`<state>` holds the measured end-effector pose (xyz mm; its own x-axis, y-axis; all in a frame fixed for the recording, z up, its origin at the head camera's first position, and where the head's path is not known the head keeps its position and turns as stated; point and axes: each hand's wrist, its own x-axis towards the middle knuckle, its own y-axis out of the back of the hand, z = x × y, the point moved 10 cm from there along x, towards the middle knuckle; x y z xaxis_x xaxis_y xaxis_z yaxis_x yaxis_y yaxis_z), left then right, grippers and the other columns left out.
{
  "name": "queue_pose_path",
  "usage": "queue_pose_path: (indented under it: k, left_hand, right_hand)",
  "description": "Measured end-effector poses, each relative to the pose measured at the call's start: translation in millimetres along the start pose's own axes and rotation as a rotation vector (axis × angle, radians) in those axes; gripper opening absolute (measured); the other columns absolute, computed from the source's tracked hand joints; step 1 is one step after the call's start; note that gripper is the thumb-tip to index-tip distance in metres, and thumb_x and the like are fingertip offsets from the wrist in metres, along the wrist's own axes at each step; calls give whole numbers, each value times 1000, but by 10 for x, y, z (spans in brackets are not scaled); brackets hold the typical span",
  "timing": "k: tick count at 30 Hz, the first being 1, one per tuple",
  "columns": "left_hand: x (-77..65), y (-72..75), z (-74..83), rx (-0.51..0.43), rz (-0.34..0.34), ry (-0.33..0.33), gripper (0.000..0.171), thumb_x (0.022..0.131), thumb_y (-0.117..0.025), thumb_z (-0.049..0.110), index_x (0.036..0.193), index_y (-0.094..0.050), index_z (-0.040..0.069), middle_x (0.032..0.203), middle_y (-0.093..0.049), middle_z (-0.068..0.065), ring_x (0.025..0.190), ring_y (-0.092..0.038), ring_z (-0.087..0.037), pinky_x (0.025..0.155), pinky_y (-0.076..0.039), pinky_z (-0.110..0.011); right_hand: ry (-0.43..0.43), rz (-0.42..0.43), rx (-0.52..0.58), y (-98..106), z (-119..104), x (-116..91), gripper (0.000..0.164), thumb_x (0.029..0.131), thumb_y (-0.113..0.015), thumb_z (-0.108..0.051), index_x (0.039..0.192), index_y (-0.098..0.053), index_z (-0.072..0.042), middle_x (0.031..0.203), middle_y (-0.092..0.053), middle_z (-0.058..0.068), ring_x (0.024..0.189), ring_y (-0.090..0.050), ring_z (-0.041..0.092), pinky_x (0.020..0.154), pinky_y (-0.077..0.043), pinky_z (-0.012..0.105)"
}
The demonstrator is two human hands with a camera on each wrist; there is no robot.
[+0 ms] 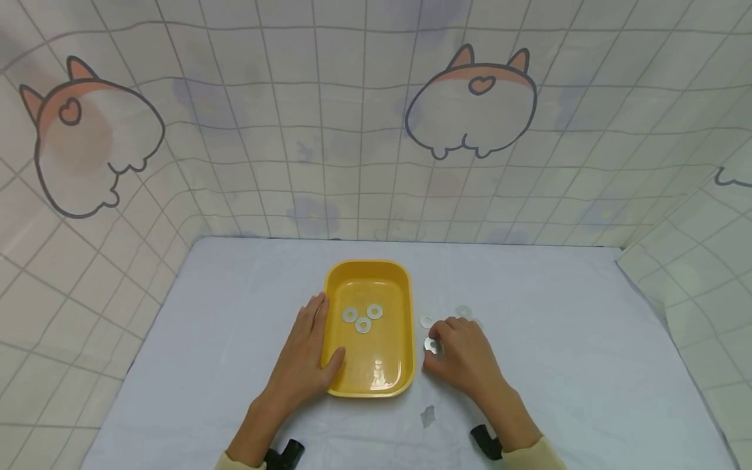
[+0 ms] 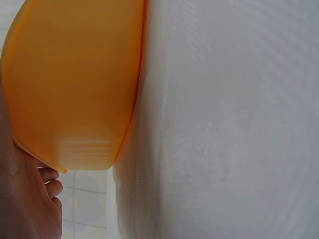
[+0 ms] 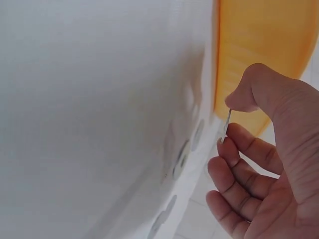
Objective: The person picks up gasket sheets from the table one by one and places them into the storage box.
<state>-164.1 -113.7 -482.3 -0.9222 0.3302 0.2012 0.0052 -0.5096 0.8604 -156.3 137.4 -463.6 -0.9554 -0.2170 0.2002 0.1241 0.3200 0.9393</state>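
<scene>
- The right hand, nearest the right wrist camera, is pinching one washer between thumb and fingertips; the washer is sitting edge-on to that camera and appearing clear of the white cloth.
- Slip hazard: thumb and fingertips are bearing on opposite parts of a thin rim. Uneven pressure could be twisting the washer out, probably dropping it on the cloth below the grip.
- The yellow tray is standing just left of the grip, not touching it. Clearance hazard: a low leftward path could be knocking the washer against the near wall.
- The left hand is not closing round anything: its straight fingers are resting along the tray's far wall, with the thumb reaching over the rim. Shift hazard: excess side pressure could be sliding the tray toward the grip, as no hand is bracing the opposite wall.
- Three washers are lying flat inside the tray, left of and slightly beyond the grip. Stacking hazard: a careless release could be landing one upon another.
- Loose washers are lying beyond the grip, partly under the knuckles. Scatter hazard: a dragging finger could be displacing them.
</scene>
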Motion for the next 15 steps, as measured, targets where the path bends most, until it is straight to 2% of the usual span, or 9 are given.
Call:
queue_pose_path:
  k: [5, 10, 15]
  left_hand:
    - [-3, -4, -7, -4, 0, 2, 93, 96, -63, 36, 169, -16, 1, 178, -19, -14, 166, -19, -31, 139, -6, -36]
    - [-1, -5, -6, -8, 7, 0, 93, 96, -63, 34, 169, -17, 1, 178, -19, -14, 166, -20, -31, 138, 2, -27]
    - [-1, -5, -2, -11, -4, 7, 93, 97, -62, 36, 169, -16, 1, 178, -18, -14, 167, -18, -31, 139, 0, -30]
  right_hand:
    - [32, 18, -5, 56, -37, 10, 20, 78, -83, -24, 90, -73, -12, 78, -62, -4, 78, -55, 17, 85, -54, 38]
    - [74, 58, -15, 140, -78, 20, 19, 77, -83, -22, 89, -72, -11, 77, -61, -4, 80, -56, 19, 90, -54, 42]
    - [90, 80, -16, 202, -92, 31, 21, 75, -83, -20, 90, -72, -11, 79, -62, -3, 83, -59, 22, 94, -54, 45]
